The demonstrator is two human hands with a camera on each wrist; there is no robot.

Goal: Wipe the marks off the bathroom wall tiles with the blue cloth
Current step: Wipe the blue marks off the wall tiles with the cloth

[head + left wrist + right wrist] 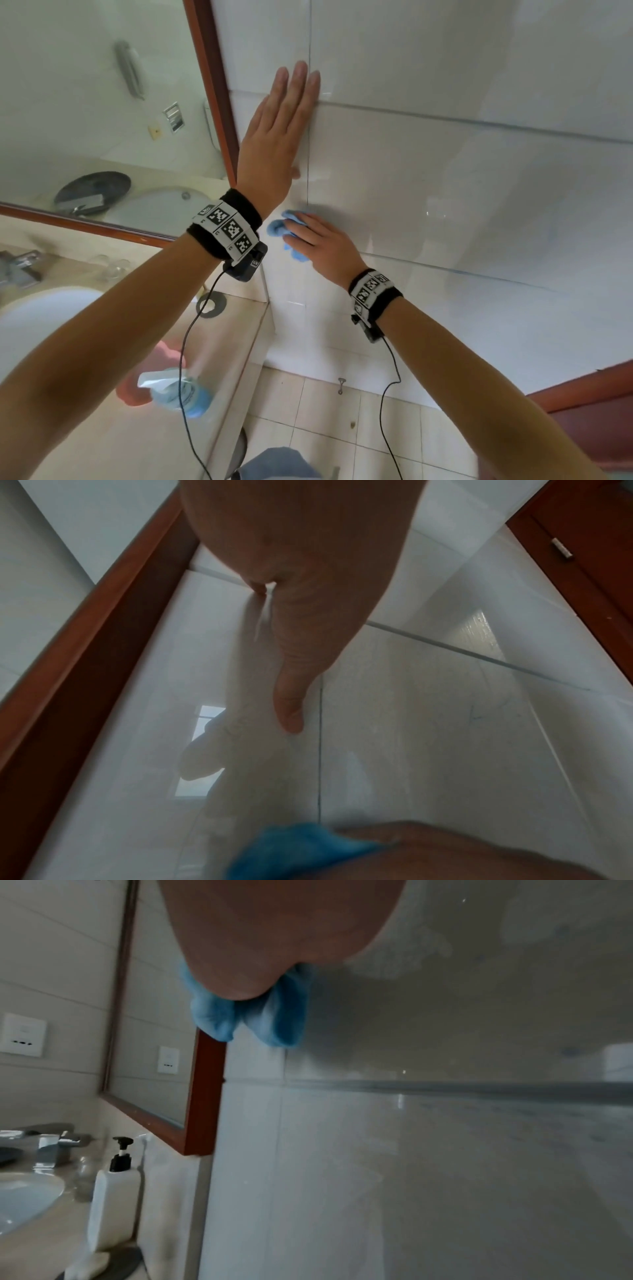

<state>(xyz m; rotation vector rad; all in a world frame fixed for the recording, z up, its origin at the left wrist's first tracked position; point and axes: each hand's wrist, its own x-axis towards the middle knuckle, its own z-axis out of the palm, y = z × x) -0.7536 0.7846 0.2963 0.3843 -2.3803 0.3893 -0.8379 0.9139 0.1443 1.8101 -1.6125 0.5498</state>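
My left hand (pixel 284 126) lies flat on the white wall tiles (pixel 445 178), fingers straight and pointing up, right beside the mirror frame. In the left wrist view its thumb (pixel 291 715) rests on the tile. Just below it, my right hand (pixel 308 236) holds the bunched blue cloth (pixel 275 228) against the wall, with cloth bulging out past the fingers and thumb. The right wrist view shows the cloth (pixel 274 1020) squeezed under the palm (pixel 274 934). Faint blue marks (pixel 455 270) run along a grout line to the right, and a faint blue mark (pixel 476 718) shows on the tile.
A wood-framed mirror (pixel 212 85) hangs to the left. Below it a counter carries a sink (pixel 41 318), a faucet (pixel 20 267), a blue spray bottle (pixel 185 394) and a white soap dispenser (pixel 114 1191). A brown door frame (pixel 582 394) stands at lower right.
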